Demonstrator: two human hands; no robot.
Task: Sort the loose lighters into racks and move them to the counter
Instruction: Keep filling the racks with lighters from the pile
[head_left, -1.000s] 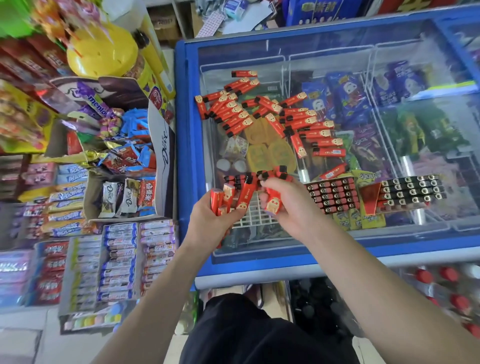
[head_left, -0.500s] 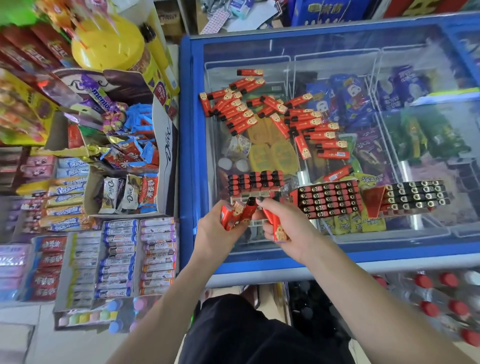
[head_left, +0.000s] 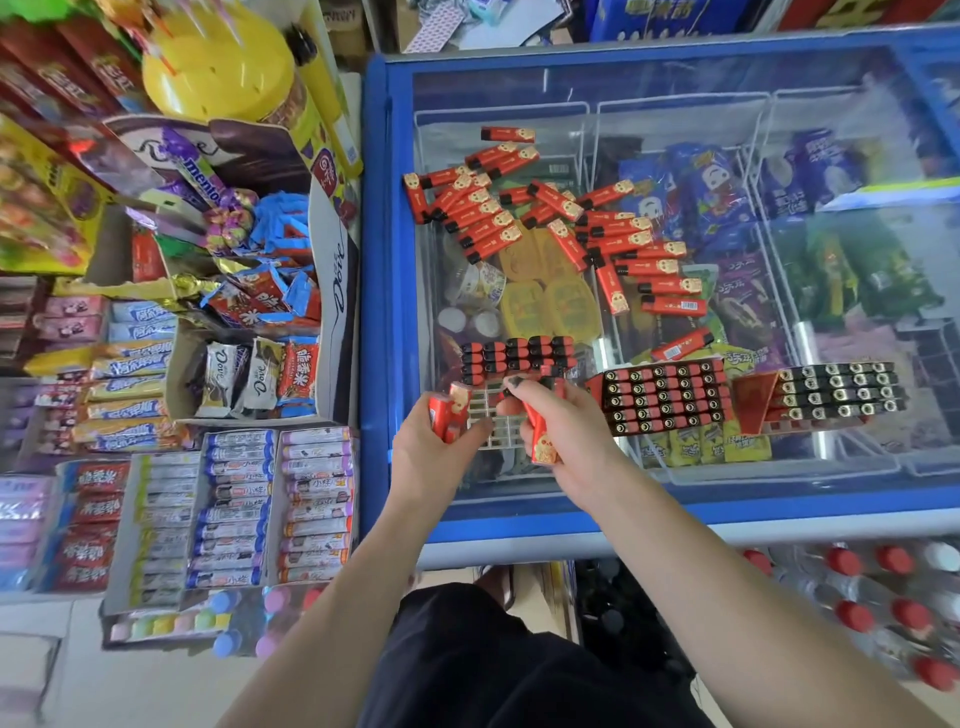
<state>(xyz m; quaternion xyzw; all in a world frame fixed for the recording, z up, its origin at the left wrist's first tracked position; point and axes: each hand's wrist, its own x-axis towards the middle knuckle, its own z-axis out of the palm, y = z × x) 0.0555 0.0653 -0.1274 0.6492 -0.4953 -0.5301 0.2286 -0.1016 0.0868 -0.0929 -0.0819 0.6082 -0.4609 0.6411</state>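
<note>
Both hands have dropped lower onto the partly filled rack (head_left: 498, 415) lying on the glass lid of the blue freezer (head_left: 374, 260). The left hand (head_left: 434, 452) has its fingers clamped on a small bunch of red lighters (head_left: 445, 410) at the rack's left edge, fewer than a second ago. The right hand (head_left: 566, 441) has its fingers curled round one lighter (head_left: 540, 436), now tipped downward over the rack's open cells. Two full racks (head_left: 665, 397) sit right of that rack, and the loose lighters (head_left: 545, 218) lie scattered beyond it on the lid.
</note>
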